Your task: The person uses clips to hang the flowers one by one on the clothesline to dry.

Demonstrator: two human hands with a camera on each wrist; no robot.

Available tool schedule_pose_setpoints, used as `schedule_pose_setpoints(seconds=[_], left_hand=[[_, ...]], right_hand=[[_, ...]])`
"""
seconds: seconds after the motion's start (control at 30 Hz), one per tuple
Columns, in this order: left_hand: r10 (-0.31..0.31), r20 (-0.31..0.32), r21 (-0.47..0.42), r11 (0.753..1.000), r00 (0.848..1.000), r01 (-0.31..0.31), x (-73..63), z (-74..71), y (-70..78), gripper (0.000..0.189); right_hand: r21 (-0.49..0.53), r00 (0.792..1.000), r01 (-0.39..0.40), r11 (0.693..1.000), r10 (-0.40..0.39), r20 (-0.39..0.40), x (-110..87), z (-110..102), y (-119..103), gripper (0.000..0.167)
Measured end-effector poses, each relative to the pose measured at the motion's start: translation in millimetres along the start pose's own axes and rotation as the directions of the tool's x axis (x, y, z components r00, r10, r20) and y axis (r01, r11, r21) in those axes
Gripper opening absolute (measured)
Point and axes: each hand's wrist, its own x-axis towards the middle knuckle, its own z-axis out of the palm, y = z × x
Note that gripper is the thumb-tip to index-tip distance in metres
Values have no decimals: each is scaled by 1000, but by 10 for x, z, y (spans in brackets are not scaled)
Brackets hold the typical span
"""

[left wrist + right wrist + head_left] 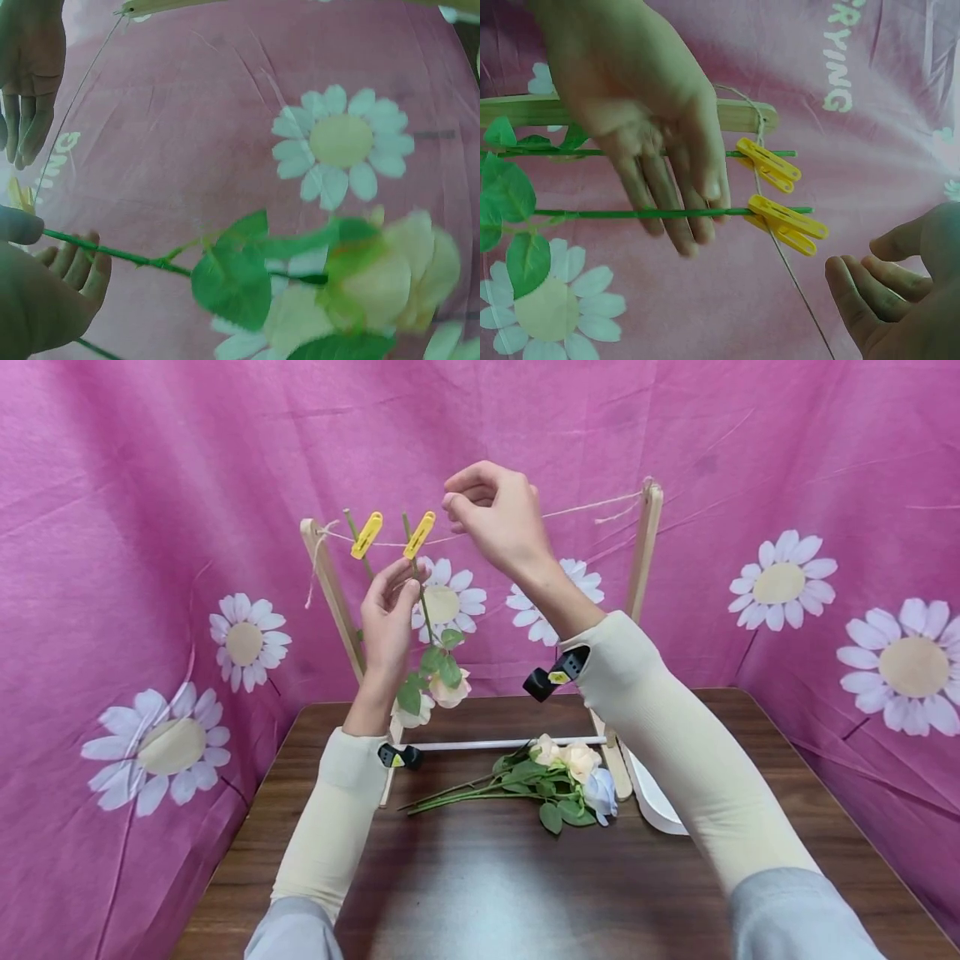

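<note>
Two yellow clothespins, a left one [367, 535] and a right one [419, 535], clip green stems onto a string [799, 289]. The flowers hang heads down, and the nearer rose [450, 688] is cream with green leaves. My left hand [390, 602] is at that rose's stem [615, 214], just below the right clothespin. Its fingers extend behind the stem, with the thumb tip right beside it. To the right of that clothespin and above the string, my right hand [498, 514] is raised, holding nothing. Its fingers are loosely bent, with thumb and fingertips apart.
The string is tied between two wooden posts, left [330, 589] and right [645, 556], with a white rod [502, 745] low between them. Cream and pale blue flowers [581, 764] lie on the wooden table [480, 885]. A white tray [656, 802] stands at the right.
</note>
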Motion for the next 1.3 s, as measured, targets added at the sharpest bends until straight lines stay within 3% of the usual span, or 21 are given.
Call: schedule_pose_setpoints(seconds=[0.13, 0.37, 0.57, 0.8, 0.9, 1.03, 1.17, 1.3], left_hand=[[65, 9, 169, 983, 998, -66, -93, -59, 38, 36], [169, -3, 302, 940, 986, -161, -228, -199, 58, 27], [137, 9, 379, 916, 991, -130, -384, -409, 14, 16], [89, 179, 467, 869, 980, -164, -611, -634, -133, 14], [36, 274, 491, 854, 961, -172, -729, -736, -228, 13], [-51, 388, 511, 842, 920, -169, -889, -876, -378, 11], [-162, 453, 555, 821, 877, -135, -1026, -994, -552, 12], [-275, 499, 610, 785, 822, -107, -1147, -1089, -752, 13]], right_hand=[[-2, 1000, 20, 1000, -20, -1, -58, -119, 7, 13], [-41, 999, 32, 999, -32, 5, -166, -363, 94, 12], [-121, 999, 38, 992, -36, 21, -329, -581, 268, 16], [-274, 999, 32, 961, -27, 24, -588, -970, 547, 23], [-310, 999, -10, 951, 22, 34, -706, -1169, 688, 27], [-378, 992, -84, 922, 112, 51, -871, -1451, 871, 34], [-497, 985, -116, 860, 163, 52, -1018, -1731, 1069, 39], [-606, 978, -122, 786, 201, 64, -1136, -1980, 1312, 42]])
